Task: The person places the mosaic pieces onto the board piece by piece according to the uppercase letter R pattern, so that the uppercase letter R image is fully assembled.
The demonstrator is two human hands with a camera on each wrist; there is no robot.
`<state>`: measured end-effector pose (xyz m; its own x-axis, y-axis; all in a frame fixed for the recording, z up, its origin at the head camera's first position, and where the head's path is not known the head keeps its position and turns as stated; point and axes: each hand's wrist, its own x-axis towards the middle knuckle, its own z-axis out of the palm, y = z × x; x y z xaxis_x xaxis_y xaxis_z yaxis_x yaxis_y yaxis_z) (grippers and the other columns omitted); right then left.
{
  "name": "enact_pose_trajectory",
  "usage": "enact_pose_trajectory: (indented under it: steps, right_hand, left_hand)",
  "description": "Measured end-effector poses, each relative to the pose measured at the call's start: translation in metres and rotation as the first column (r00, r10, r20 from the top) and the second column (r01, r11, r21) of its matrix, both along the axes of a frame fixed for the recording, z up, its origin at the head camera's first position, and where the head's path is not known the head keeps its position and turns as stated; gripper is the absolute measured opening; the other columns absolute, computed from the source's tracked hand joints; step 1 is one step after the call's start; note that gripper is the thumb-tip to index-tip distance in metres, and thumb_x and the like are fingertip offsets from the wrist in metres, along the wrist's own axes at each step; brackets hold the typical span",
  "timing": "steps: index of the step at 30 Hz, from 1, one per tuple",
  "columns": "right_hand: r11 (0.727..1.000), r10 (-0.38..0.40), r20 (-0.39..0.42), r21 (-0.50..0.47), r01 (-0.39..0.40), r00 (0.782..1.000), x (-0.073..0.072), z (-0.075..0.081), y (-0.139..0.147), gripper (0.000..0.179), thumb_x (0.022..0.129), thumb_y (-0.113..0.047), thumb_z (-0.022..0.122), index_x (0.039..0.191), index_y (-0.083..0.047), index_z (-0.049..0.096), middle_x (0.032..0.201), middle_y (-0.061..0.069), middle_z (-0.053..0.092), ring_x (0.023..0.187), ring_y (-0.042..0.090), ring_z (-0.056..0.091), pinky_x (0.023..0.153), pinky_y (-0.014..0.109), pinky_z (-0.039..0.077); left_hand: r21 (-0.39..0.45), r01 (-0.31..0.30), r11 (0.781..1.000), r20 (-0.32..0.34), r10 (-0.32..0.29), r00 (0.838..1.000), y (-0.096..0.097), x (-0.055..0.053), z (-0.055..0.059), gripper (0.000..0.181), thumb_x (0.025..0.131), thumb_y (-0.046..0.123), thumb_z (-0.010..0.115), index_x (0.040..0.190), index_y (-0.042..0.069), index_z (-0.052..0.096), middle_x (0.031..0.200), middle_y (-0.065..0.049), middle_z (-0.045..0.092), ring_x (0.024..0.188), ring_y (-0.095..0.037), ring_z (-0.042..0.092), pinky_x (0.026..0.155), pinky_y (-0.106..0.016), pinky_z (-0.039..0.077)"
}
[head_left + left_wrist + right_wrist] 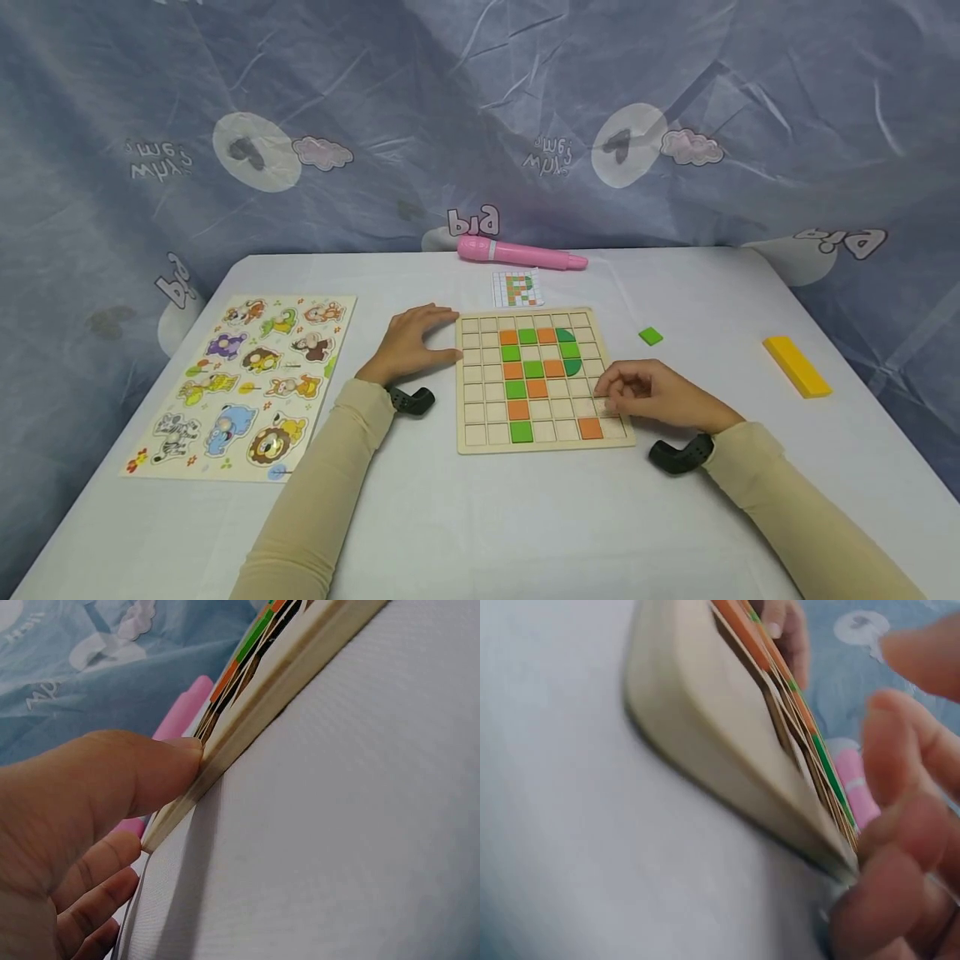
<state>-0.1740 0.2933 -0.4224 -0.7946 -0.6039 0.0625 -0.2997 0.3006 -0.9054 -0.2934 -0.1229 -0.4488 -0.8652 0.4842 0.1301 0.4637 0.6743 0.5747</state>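
Note:
A wooden grid board [493,452] lies flat, with orange and green tiles set in its cells in a letter-P shape. Apart from these, an orange tile [591,428] sits in the bottom row near the right corner. My left hand [417,337] is at the board's left edge; its thumb [169,769] touches the side and its fingers reach toward the far corner. Over the right edge is my right hand [656,392], fingers loosely bent and nothing visible between them. A loose green tile [650,336] lies on the table beyond that hand.
Behind the board lies a small pattern card [517,289], with a pink pen-shaped object [525,253] past it. An animal puzzle board [247,387] is on the left. Far right is a yellow block [797,367]. A printed cloth [480,108] hangs behind the white table [465,533].

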Motion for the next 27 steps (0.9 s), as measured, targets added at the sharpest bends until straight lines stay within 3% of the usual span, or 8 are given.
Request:
enact_pose_trajectory:
  steps: [5,12,17,21,27]
  right_hand:
    - [0.981,-0.188,-0.017,-0.043,0.187,0.982,-0.003,0.0,0.011,0.022,0.101,0.004,0.069,0.123,0.01,0.064,0.087,0.003,0.069,0.065,0.013,0.057,0.056,0.026,0.051]
    - [0.898,-0.434,-0.024,-0.089,0.431,0.9,-0.01,0.0,0.033,0.024,0.105,-0.003,0.069,0.128,-0.002,0.067,0.086,0.003,0.074,0.062,0.016,0.058,0.055,0.027,0.054]
    - [0.84,-0.522,0.013,-0.166,0.516,0.853,-0.014,-0.003,0.049,0.025,0.105,-0.003,0.069,0.129,-0.007,0.07,0.089,0.0,0.077,0.064,0.013,0.059,0.056,0.023,0.055]
    - [0.801,-0.554,0.061,-0.232,0.552,0.83,-0.015,-0.006,0.059,0.024,0.104,-0.002,0.07,0.128,-0.008,0.071,0.089,0.001,0.077,0.063,0.012,0.058,0.056,0.021,0.055]
    - [0.776,-0.574,0.101,-0.25,0.58,0.812,-0.016,-0.009,0.065,0.023,0.103,-0.005,0.073,0.126,-0.007,0.071,0.087,0.001,0.076,0.063,0.012,0.058,0.056,0.021,0.056]
  left_hand:
    - [-0.003,-0.003,1.0,0.007,0.003,1.0,0.0,0.001,0.0,0.075,0.089,0.043,0.083,0.154,0.013,0.061,0.162,-0.009,0.054,0.159,-0.033,0.034,0.13,-0.055,0.02]
    - [-0.009,-0.009,1.0,0.015,0.009,1.0,0.0,0.001,0.001,0.075,0.089,0.043,0.083,0.155,0.014,0.061,0.163,-0.009,0.053,0.16,-0.033,0.033,0.131,-0.055,0.018]
    - [-0.011,-0.005,1.0,0.012,0.005,1.0,0.001,0.001,0.001,0.075,0.089,0.043,0.082,0.155,0.013,0.061,0.163,-0.009,0.053,0.16,-0.034,0.034,0.131,-0.056,0.019]
    - [-0.006,-0.004,1.0,0.01,0.004,1.0,0.0,0.001,0.001,0.075,0.089,0.043,0.082,0.155,0.013,0.061,0.163,-0.009,0.054,0.16,-0.034,0.034,0.13,-0.056,0.019]
    - [-0.008,-0.005,1.0,0.009,0.005,1.0,0.0,0.001,0.0,0.075,0.089,0.043,0.082,0.155,0.014,0.061,0.163,-0.009,0.053,0.16,-0.033,0.033,0.13,-0.055,0.019]
